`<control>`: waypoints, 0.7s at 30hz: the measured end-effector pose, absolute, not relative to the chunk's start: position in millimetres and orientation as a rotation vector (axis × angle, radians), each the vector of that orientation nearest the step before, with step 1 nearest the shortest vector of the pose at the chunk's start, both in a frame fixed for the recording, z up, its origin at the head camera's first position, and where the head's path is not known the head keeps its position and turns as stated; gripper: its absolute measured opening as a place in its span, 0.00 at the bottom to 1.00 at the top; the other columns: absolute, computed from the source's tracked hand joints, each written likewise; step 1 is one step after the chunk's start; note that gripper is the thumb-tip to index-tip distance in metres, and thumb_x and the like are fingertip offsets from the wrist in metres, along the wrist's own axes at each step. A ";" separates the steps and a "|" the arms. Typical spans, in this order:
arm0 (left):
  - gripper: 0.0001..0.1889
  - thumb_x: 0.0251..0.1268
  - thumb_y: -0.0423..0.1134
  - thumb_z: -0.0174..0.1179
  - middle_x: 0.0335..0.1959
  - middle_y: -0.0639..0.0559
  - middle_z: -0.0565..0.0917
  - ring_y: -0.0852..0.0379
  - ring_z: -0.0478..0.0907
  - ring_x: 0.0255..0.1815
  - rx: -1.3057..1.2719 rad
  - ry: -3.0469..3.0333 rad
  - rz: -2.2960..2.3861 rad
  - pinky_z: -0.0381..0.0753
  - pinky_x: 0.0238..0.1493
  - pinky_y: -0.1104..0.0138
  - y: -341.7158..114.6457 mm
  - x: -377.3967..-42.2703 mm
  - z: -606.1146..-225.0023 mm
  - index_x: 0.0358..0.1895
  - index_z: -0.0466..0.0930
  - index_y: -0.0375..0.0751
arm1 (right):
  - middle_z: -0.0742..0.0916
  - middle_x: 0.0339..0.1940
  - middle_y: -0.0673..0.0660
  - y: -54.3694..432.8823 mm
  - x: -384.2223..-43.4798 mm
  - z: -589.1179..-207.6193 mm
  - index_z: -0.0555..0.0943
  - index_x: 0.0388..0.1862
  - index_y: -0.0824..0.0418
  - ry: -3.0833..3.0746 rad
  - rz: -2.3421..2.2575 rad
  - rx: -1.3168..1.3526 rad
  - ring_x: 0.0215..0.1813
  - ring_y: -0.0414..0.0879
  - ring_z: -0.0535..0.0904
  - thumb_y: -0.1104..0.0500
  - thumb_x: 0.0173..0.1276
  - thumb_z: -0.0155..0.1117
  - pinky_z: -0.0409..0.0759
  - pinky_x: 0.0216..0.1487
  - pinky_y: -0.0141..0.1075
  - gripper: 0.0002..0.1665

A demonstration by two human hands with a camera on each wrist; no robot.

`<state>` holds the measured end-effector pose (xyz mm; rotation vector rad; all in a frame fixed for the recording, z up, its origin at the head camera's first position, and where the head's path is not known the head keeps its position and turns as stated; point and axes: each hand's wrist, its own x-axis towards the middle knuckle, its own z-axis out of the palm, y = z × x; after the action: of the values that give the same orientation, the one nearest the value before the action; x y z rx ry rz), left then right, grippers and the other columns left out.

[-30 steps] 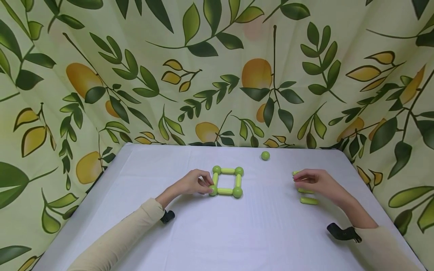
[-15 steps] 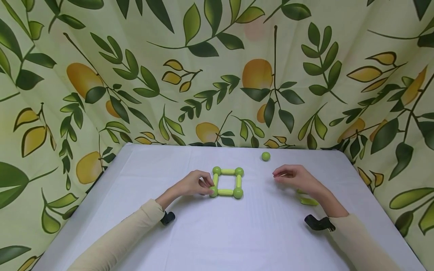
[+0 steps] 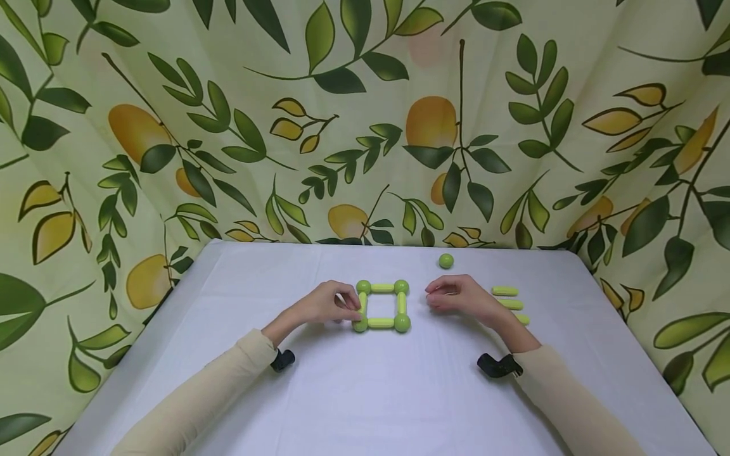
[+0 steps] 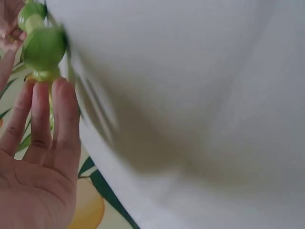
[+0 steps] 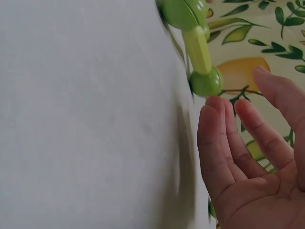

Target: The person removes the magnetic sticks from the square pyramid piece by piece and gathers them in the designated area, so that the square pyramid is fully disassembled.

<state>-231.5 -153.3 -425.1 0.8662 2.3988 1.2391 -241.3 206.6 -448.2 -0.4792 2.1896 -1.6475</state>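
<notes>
Right hand [image 3: 463,296] has neared the green square [image 3: 381,323], fingers apart; left hand [image 3: 325,303] touches it, fingers straight.

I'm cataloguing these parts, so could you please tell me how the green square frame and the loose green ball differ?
The square frame joins four balls and four rods; the loose ball is a single piece. The square frame is larger than the loose ball. The left hand touches the square frame; no hand touches the loose ball. Both are green and rest on the white cloth.
</notes>
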 end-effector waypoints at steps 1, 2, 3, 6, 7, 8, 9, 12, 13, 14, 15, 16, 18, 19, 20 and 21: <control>0.08 0.60 0.33 0.74 0.33 0.53 0.84 0.56 0.82 0.35 0.874 2.420 1.233 0.85 0.37 0.64 -152.6 -234.7 -423.5 0.38 0.84 0.37 | 0.87 0.45 0.65 202.5 -241.9 -449.1 0.80 0.55 0.74 2.174 -1.655 -0.488 0.46 0.57 0.86 0.62 0.69 0.72 0.85 0.49 0.44 0.21; 0.08 0.61 0.33 0.74 0.33 0.54 0.84 0.57 0.82 0.35 0.896 2.442 1.230 0.85 0.38 0.65 -151.6 -238.1 -421.5 0.39 0.84 0.36 | 0.87 0.45 0.65 198.7 -242.0 -449.7 0.80 0.55 0.74 2.159 -1.661 -0.492 0.46 0.57 0.86 0.62 0.69 0.72 0.85 0.49 0.44 0.22; 0.08 0.62 0.34 0.74 0.34 0.54 0.84 0.57 0.82 0.36 0.920 2.464 1.230 0.84 0.40 0.65 -150.1 -242.3 -420.2 0.40 0.84 0.35 | 0.88 0.45 0.66 194.9 -242.1 -450.1 0.79 0.55 0.75 2.143 -1.666 -0.492 0.46 0.57 0.86 0.62 0.69 0.72 0.85 0.49 0.44 0.22; 0.10 0.63 0.33 0.72 0.36 0.53 0.84 0.56 0.82 0.38 0.983 2.505 1.235 0.83 0.46 0.63 -141.6 -253.9 -413.8 0.43 0.84 0.33 | 0.88 0.44 0.66 184.7 -241.6 -450.7 0.80 0.55 0.73 2.121 -1.676 -0.465 0.46 0.56 0.86 0.62 0.68 0.73 0.85 0.49 0.44 0.22; 0.11 0.64 0.33 0.72 0.36 0.52 0.84 0.56 0.82 0.39 0.995 2.511 1.236 0.83 0.48 0.62 -137.8 -257.8 -412.1 0.44 0.84 0.32 | 0.88 0.44 0.66 181.7 -241.4 -450.9 0.80 0.55 0.73 2.125 -1.673 -0.456 0.45 0.55 0.86 0.61 0.68 0.73 0.85 0.48 0.44 0.22; 0.12 0.64 0.33 0.71 0.37 0.52 0.85 0.56 0.82 0.40 1.005 2.511 1.239 0.82 0.49 0.61 -134.0 -261.6 -410.7 0.46 0.84 0.31 | 0.88 0.43 0.66 178.8 -241.2 -451.3 0.80 0.55 0.72 2.127 -1.672 -0.446 0.45 0.55 0.86 0.61 0.68 0.73 0.85 0.48 0.44 0.22; 0.12 0.65 0.33 0.71 0.38 0.51 0.85 0.56 0.82 0.41 1.002 2.508 1.241 0.82 0.50 0.61 -130.0 -265.2 -409.6 0.47 0.84 0.30 | 0.88 0.43 0.65 176.2 -241.1 -451.8 0.81 0.55 0.72 2.130 -1.673 -0.433 0.44 0.55 0.87 0.61 0.67 0.74 0.85 0.48 0.44 0.22; 0.14 0.66 0.34 0.70 0.40 0.51 0.85 0.55 0.82 0.43 0.979 2.499 1.227 0.82 0.51 0.63 -118.0 -274.5 -407.6 0.50 0.83 0.29 | 0.89 0.42 0.63 169.3 -240.8 -453.6 0.81 0.55 0.71 2.141 -1.671 -0.409 0.43 0.53 0.87 0.60 0.67 0.74 0.85 0.47 0.43 0.22; 0.14 0.66 0.34 0.70 0.41 0.50 0.86 0.55 0.82 0.44 0.975 2.498 1.217 0.82 0.51 0.64 -114.0 -277.6 -407.7 0.51 0.83 0.29 | 0.89 0.42 0.63 167.2 -240.7 -454.4 0.81 0.55 0.71 2.145 -1.672 -0.401 0.43 0.53 0.87 0.60 0.67 0.74 0.85 0.47 0.43 0.22; 0.14 0.66 0.34 0.70 0.42 0.50 0.86 0.55 0.82 0.44 0.971 2.496 1.207 0.81 0.51 0.65 -110.2 -280.3 -407.8 0.51 0.83 0.29 | 0.89 0.42 0.62 165.2 -240.4 -455.0 0.80 0.55 0.71 2.146 -1.675 -0.390 0.43 0.52 0.87 0.61 0.67 0.74 0.85 0.46 0.42 0.22; 0.14 0.67 0.34 0.70 0.43 0.49 0.86 0.55 0.82 0.45 0.969 2.496 1.194 0.81 0.52 0.66 -106.5 -283.0 -408.2 0.51 0.84 0.29 | 0.89 0.41 0.62 163.3 -240.2 -455.4 0.80 0.55 0.71 2.146 -1.679 -0.382 0.43 0.52 0.88 0.61 0.67 0.74 0.85 0.46 0.42 0.22; 0.14 0.67 0.34 0.70 0.43 0.49 0.86 0.55 0.83 0.46 0.968 2.492 1.185 0.81 0.52 0.67 -102.9 -285.5 -408.7 0.51 0.84 0.29 | 0.89 0.41 0.62 161.3 -239.7 -455.6 0.80 0.55 0.71 2.142 -1.686 -0.372 0.43 0.52 0.88 0.61 0.66 0.75 0.85 0.46 0.42 0.22; 0.14 0.67 0.34 0.69 0.44 0.48 0.86 0.54 0.83 0.47 0.958 2.478 1.172 0.80 0.52 0.68 -96.6 -289.8 -410.2 0.51 0.84 0.29 | 0.90 0.41 0.63 157.5 -238.8 -455.9 0.80 0.54 0.71 2.139 -1.698 -0.361 0.43 0.52 0.88 0.62 0.65 0.75 0.85 0.46 0.42 0.23; 0.14 0.68 0.33 0.69 0.45 0.47 0.86 0.54 0.83 0.48 0.954 2.471 1.162 0.80 0.52 0.69 -93.6 -291.8 -411.0 0.51 0.84 0.29 | 0.90 0.41 0.62 156.0 -238.5 -456.0 0.80 0.54 0.71 2.143 -1.699 -0.355 0.43 0.52 0.88 0.62 0.65 0.76 0.86 0.45 0.41 0.23; 0.13 0.68 0.33 0.69 0.45 0.48 0.86 0.55 0.83 0.48 0.948 2.464 1.155 0.80 0.52 0.69 -91.0 -293.3 -412.0 0.51 0.84 0.29 | 0.90 0.41 0.62 154.3 -237.9 -455.9 0.80 0.54 0.71 2.148 -1.699 -0.343 0.43 0.52 0.88 0.61 0.64 0.76 0.86 0.45 0.41 0.23; 0.13 0.68 0.33 0.68 0.45 0.48 0.86 0.55 0.83 0.48 0.945 2.457 1.148 0.80 0.52 0.69 -88.5 -294.7 -413.1 0.51 0.84 0.29 | 0.90 0.40 0.62 152.8 -237.5 -456.0 0.80 0.53 0.71 2.156 -1.699 -0.332 0.42 0.51 0.88 0.61 0.64 0.77 0.86 0.45 0.41 0.23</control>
<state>-294.7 -88.5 -413.1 0.9453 2.4571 1.1481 -237.5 152.8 -456.0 -0.3315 2.1558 -1.6989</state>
